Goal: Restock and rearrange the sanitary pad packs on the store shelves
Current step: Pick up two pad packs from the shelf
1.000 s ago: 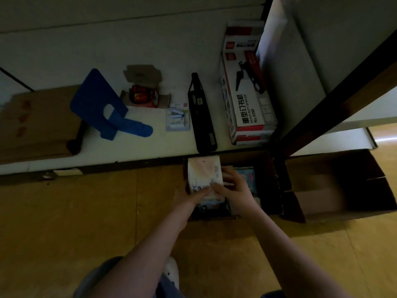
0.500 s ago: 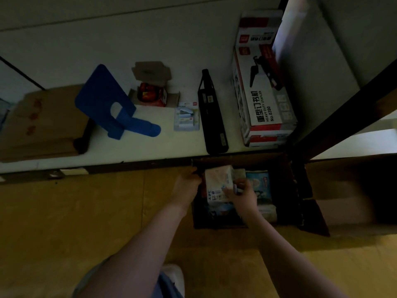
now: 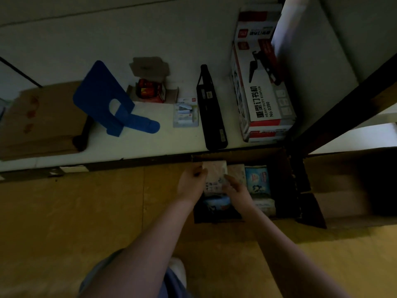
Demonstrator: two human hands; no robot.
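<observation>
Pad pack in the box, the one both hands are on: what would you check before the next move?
1. Left hand grips the pack: ok, thumb round its left edge.
2. Right hand holds the pack: ok, fingers on its right side.
3. Pack clear of the box: not ok, it sits low inside.
4. Neighbour pack free of it: cannot tell, too dark.
5. Headroom under the shelf: cannot tell.
</observation>
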